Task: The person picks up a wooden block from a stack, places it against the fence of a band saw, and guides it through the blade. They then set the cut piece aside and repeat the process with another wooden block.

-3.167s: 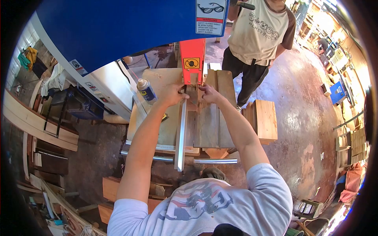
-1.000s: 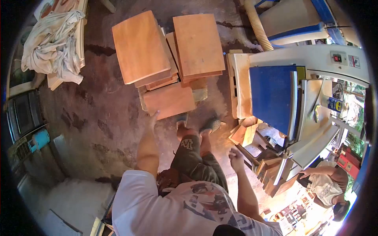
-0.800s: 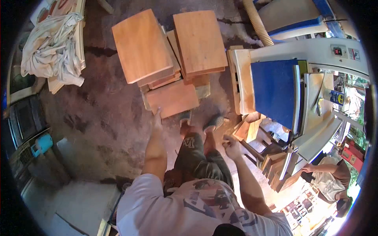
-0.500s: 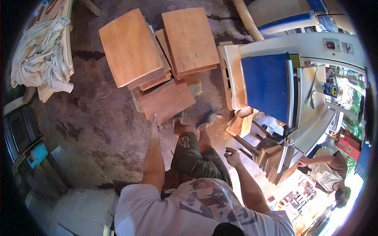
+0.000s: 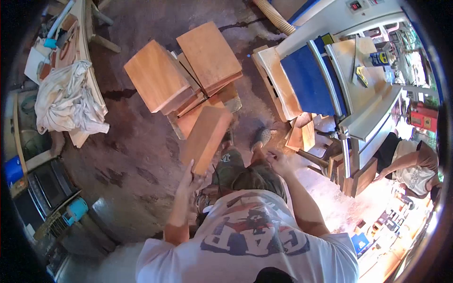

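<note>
A reddish-brown wooden board [image 5: 205, 137] is raised off the floor, its near end gripped by my left hand [image 5: 191, 178]. The board is tilted, with one long edge showing. Beyond it stand two stacks of wooden panels, a left stack [image 5: 158, 78] and a right stack [image 5: 209, 55]. Another panel lies low between the stacks and the held board, partly hidden. My right hand [image 5: 279, 163] hangs near my right thigh with its fingers curled; whether it holds anything small is not visible.
A saw table with a blue top [image 5: 309, 85] and metal rails stands at the right. Wooden offcuts [image 5: 302, 134] lie beside it. A co-worker [image 5: 410, 162] reaches toward panels at the far right. A bench with a crumpled cloth [image 5: 68, 101] is at the left.
My left hand has lifted the board from beside the stacks and drawn it toward me, turning it. The view has shifted, and my right hand has moved in closer to my thigh.
</note>
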Tool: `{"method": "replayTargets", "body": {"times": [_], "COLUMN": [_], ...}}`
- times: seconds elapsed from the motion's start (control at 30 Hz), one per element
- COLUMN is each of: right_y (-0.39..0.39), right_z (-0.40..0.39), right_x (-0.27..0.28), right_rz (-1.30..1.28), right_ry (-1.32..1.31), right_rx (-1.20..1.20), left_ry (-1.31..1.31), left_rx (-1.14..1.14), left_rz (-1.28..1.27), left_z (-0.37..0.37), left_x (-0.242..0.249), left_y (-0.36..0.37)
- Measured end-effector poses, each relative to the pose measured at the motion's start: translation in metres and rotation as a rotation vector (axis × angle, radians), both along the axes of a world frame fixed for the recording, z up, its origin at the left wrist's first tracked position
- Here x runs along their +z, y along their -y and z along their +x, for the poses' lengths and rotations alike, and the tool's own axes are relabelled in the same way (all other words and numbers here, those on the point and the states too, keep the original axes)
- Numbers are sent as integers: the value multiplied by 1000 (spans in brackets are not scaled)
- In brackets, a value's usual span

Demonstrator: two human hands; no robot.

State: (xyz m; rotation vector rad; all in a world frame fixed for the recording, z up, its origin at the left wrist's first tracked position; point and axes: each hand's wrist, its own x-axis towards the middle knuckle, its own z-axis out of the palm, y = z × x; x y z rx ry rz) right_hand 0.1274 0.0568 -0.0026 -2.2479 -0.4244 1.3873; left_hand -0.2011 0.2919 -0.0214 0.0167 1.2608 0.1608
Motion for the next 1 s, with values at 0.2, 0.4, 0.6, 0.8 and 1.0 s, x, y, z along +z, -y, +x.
{"method": "replayTargets", "body": {"times": [0.2,0.4,0.6,0.8,1.0], "right_y": [-32,-30,11,26,49], "right_z": [-15,13,-15,-30,-5], "right_x": [33,88,102,117,123], "right_rz": [596,837,1039,1562,1489], "right_ry": [-353,-459,-421,-908,-956], "right_rx": [-686,-487,-807,-815,-1057], "left_ry": [38,203,461,1040,866], "left_rx": [-520,-975,-1141,-770,-986], "left_rz": [642,1271,1656,1367,1639], "left_z": [-13,78,167,260,318], "left_x": [136,233,317,339,280], "left_y": [-27,-75,-66,51,129]}}
